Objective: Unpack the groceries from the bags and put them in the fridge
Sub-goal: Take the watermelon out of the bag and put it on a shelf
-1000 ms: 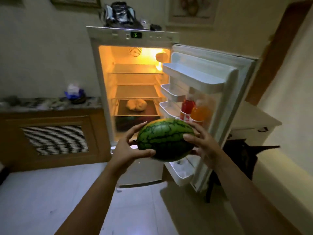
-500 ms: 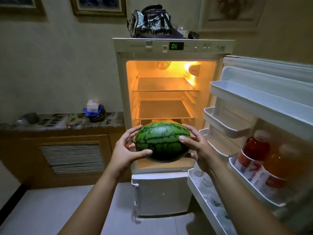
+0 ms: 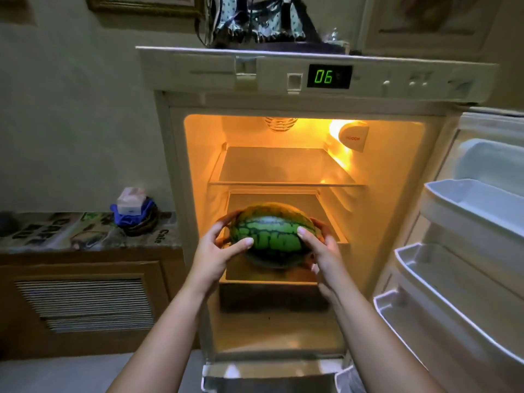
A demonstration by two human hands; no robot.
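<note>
Having been carried from outside the fridge (image 3: 175,194), the watermelon (image 3: 272,235) is now gripped by left hand (image 3: 214,252) and right hand (image 3: 320,251) over the middle shelf (image 3: 326,222), nearly stowed.

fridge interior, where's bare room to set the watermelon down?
The top glass shelf under the lamp is bare. So is the second shelf behind the watermelon. The door bins look empty but narrow. Both hands, left and right, crowd the middle opening.
</note>
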